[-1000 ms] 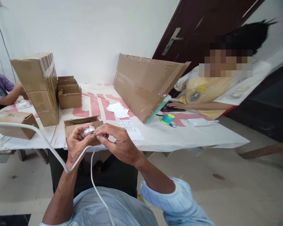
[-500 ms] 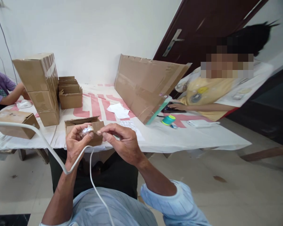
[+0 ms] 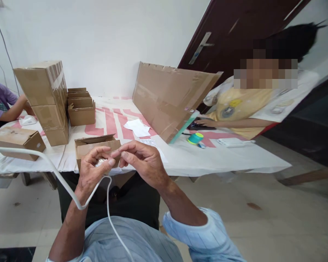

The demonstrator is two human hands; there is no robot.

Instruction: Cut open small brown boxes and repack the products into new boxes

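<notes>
My left hand (image 3: pixel 92 171) is closed around a small shiny silvery object (image 3: pixel 100 162), held just in front of the table edge. My right hand (image 3: pixel 140 162) is beside it, thumb and forefinger pinched together near that object; whether they hold anything is too small to see. A white cable (image 3: pixel 57 174) runs from the left across my left wrist and down to my lap. Right behind my hands a small open cardboard box (image 3: pixel 94 145) sits on the white table cover (image 3: pixel 186 156).
Stacked cardboard boxes (image 3: pixel 47 100) and small open boxes (image 3: pixel 80 109) stand at the back left; a flat box (image 3: pixel 15 140) lies at left. A large cardboard sheet (image 3: pixel 169 98) leans mid-table. A teal tape roll (image 3: pixel 194 138), white papers (image 3: pixel 136 127). People sit at left (image 3: pixel 1 105) and right (image 3: pixel 243 105).
My left fingers have curled further over the shiny object, hiding most of it. My right hand has shifted slightly, fingers still pinched beside it.
</notes>
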